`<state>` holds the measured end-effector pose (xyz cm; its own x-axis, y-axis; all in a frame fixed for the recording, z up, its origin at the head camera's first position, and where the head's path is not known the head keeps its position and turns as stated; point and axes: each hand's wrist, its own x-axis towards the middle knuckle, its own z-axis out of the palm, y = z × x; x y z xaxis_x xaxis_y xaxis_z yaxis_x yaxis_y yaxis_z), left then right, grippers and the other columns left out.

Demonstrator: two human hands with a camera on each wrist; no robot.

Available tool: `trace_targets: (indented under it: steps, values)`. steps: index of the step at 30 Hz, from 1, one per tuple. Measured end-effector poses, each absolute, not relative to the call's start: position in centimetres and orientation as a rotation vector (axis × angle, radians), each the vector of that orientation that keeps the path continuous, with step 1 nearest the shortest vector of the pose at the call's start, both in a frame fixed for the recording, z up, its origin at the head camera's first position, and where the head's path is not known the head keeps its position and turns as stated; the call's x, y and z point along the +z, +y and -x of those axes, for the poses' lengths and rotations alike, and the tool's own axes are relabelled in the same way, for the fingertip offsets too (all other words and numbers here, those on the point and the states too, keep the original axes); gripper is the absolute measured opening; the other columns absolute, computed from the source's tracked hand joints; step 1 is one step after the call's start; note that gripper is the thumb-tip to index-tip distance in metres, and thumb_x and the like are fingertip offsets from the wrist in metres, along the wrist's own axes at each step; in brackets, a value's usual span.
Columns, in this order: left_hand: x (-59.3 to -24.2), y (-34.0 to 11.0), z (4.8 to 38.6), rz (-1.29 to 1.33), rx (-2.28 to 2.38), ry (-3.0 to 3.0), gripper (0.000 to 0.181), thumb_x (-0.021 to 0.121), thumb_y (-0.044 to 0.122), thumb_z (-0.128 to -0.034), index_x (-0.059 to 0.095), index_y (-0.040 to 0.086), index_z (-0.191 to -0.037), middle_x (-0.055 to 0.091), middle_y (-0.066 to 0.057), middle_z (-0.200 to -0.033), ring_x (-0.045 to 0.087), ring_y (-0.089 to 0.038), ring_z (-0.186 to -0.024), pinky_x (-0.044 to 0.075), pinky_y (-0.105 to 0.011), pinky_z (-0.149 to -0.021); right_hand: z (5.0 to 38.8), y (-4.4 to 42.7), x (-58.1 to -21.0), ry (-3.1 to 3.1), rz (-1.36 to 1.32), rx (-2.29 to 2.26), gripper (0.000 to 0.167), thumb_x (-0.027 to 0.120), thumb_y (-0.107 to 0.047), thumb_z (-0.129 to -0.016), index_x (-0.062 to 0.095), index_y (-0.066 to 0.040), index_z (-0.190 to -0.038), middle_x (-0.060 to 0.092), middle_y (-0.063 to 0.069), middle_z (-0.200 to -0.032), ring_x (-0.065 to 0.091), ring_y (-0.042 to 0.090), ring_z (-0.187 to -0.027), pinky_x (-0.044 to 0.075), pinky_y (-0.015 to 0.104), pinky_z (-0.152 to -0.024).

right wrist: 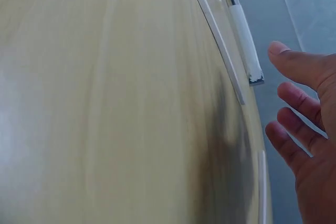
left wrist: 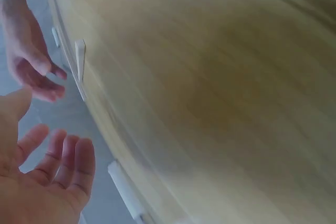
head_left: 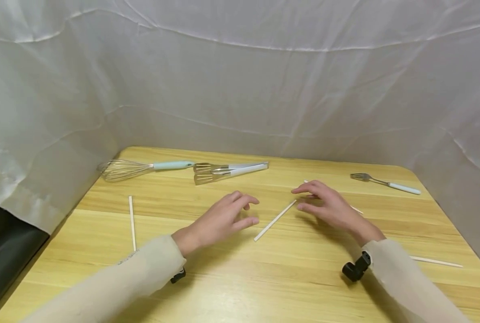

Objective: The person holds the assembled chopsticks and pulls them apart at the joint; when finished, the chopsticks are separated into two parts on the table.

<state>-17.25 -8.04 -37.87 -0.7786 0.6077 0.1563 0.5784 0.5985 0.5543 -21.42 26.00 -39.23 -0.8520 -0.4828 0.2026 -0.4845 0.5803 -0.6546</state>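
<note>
A thin white stick [head_left: 275, 220] lies slantwise on the table between the two hands. To its left hovers my left hand [head_left: 219, 220], fingers relaxed and slightly bent, holding nothing. On the other side my right hand [head_left: 330, 206] is over the table near the stick's far end, fingers apart, also holding nothing. Another stick [head_left: 356, 209] lies partly hidden beneath the right hand. In the right wrist view the slanted stick [right wrist: 218, 43] runs beside the tongs [right wrist: 245, 43], with the right hand [right wrist: 310, 114] to the right. The left wrist view shows the left hand's [left wrist: 52, 177] fingers spread.
A whisk [head_left: 143, 168] with a light blue handle and metal tongs [head_left: 231, 172] with slotted ends lie along the back. At the back right is a fork [head_left: 385, 182]. Further sticks lie at the left [head_left: 132, 223] and right [head_left: 437, 261]. Grey cloth [head_left: 240, 89] hangs behind the table.
</note>
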Motion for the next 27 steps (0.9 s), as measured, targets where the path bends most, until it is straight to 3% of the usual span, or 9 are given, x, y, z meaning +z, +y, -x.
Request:
trace_targets:
  steps: [7, 17, 27]
  values:
    - [-37.9, -6.5, 16.8, -1.036, 0.906, 2.649, 0.054, 0.073, 0.042, -0.1056, 0.058, 0.017, -0.152, 0.068, -0.006, -0.126, 0.065, -0.021, -0.107, 0.055, -0.036, -0.094, 21.8, 25.3, -40.3, -2.828, -0.872, 1.226, 0.038, 0.079, -0.012, -0.101, 0.071, -0.007, -0.138, 0.067, 0.009, -0.137, 0.062, 0.036, -0.132, 0.048, 0.063, -0.116]
    - [-39.0, -5.1, 16.4, -1.013, 0.829, 2.558, 0.062, 0.081, 0.042, -0.0995, 0.059, 0.018, -0.153, 0.069, 0.002, -0.118, 0.06, -0.009, -0.094, 0.051, -0.024, -0.082, 21.9, 24.5, -41.0, -2.856, -0.972, 1.093, 0.031, 0.079, -0.018, -0.102, 0.077, -0.017, -0.133, 0.069, 0.004, -0.139, 0.063, 0.032, -0.132, 0.048, 0.06, -0.112]
    - [-39.4, -4.8, 16.4, -1.046, 0.787, 2.559, 0.044, 0.077, 0.026, -0.1047, 0.064, 0.013, -0.144, 0.068, 0.006, -0.106, 0.059, -0.004, -0.091, 0.051, -0.022, -0.082, 22.0, 24.2, -41.3, -2.833, -1.015, 1.038, 0.016, 0.079, -0.011, -0.101, 0.083, -0.02, -0.113, 0.073, 0.002, -0.128, 0.067, 0.028, -0.122, 0.053, 0.052, -0.106]
